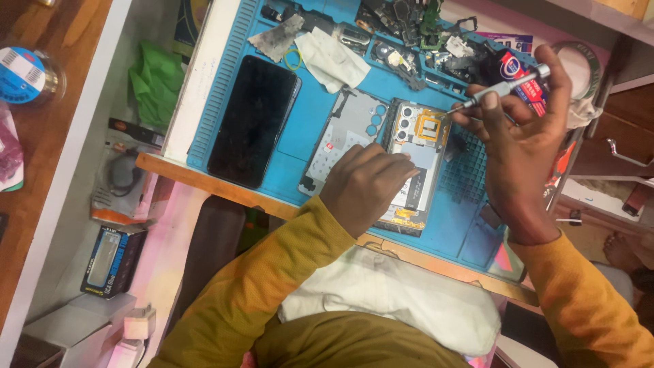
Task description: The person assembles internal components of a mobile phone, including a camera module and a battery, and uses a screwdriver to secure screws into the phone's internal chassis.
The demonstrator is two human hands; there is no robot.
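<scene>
Dark rectangular phone screen (253, 121) on blue mat (310, 129); blue-black boxed package (112, 261) lower left; round blue-labelled tub (24, 73) upper left.

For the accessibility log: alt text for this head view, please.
A right hand holds a small screwdriver to an opened phone on a blue work mat, while the left hand steadies it. A black screen panel lies left.
</scene>
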